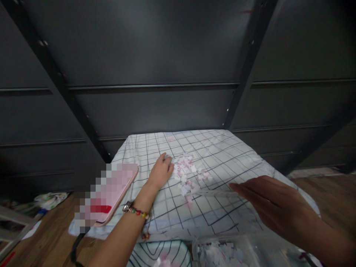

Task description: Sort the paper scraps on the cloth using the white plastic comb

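Note:
A loose pile of small white and pink paper scraps [185, 168] lies on a white checked cloth [217, 155]. Just left of the pile, my left hand [160, 171] rests on the cloth, its fingers slightly bent and apart, holding nothing visible. My right hand [267, 204] hovers over the cloth's right side with fingers pressed together. From its fingertips a thin, see-through strip [213, 193] reaches left to the near edge of the scraps; its exact kind is unclear.
A clear plastic box [251, 248] with paper scraps inside stands at the near edge. Beside it is striped fabric [144, 252] with a few pink scraps. A pink-cased, partly pixelated phone [116, 189] with a black cable lies left. A dark panel [155, 111] rises behind.

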`<state>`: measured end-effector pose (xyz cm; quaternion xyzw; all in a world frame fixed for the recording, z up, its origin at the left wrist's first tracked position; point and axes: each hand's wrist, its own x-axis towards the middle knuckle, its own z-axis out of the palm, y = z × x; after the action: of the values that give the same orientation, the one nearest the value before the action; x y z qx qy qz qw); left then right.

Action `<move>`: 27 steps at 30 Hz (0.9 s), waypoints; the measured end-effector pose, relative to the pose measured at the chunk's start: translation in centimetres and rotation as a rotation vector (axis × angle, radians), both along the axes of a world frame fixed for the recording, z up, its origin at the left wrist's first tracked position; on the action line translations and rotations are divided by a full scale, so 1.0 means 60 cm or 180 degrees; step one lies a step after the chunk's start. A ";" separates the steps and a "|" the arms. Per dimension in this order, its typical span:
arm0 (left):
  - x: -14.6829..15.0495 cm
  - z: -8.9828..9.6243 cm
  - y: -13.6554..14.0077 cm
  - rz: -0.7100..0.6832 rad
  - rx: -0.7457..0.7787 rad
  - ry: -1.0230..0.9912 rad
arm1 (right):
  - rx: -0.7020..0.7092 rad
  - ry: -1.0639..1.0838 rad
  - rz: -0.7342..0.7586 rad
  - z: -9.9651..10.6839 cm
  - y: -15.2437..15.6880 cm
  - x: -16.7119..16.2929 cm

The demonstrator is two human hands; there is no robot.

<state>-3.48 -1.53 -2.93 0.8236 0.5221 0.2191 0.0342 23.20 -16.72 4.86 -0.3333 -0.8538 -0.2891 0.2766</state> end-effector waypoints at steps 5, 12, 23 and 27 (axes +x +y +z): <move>-0.002 -0.003 0.002 -0.0070 0.0109 -0.0063 | -0.0029 -0.0020 -0.0037 -0.005 0.002 0.007; -0.004 -0.005 0.004 -0.0056 0.0067 0.0039 | 0.0065 0.0114 0.0035 0.002 -0.002 -0.002; -0.005 -0.003 0.003 -0.0098 0.0059 -0.0127 | 0.0036 0.0086 0.0010 0.003 -0.014 0.009; -0.006 -0.002 0.004 -0.0099 0.0050 -0.0133 | 0.0216 -0.0196 -0.0171 0.006 -0.010 0.021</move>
<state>-3.84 -1.28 -3.05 0.8271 0.5066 0.2399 0.0421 24.46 -17.29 5.24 -0.3374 -0.8423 -0.3353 0.2534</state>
